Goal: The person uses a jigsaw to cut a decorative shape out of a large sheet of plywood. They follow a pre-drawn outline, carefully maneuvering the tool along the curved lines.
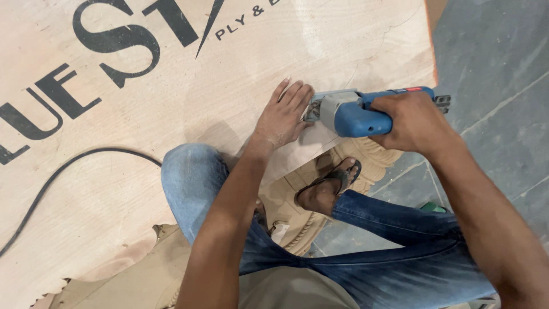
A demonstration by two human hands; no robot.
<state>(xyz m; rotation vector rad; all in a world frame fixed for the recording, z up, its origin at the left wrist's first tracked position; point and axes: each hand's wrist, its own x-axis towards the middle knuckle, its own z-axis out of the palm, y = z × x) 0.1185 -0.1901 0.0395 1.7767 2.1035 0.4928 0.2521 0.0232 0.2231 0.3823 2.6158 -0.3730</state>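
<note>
While the right hand (413, 121) was clamped around the blue handle of a jigsaw (354, 111), the left hand (283, 117) lay flat and open on the plywood sheet (189, 86), fingers spread, just beside the saw's grey front end. The two hands were near each other but apart, with the saw's nose between them. The saw sat on the sheet close to its near edge, not far from the sheet's right corner. A black cord (63, 171) curved across the sheet at the left. The person crouched over the work in blue jeans, left knee (189, 171) on the sheet, a sandalled foot (331, 186) resting on a carved scalloped wooden piece (374, 160) below the edge. Grey stone floor (492, 57) lay to the right.
</note>
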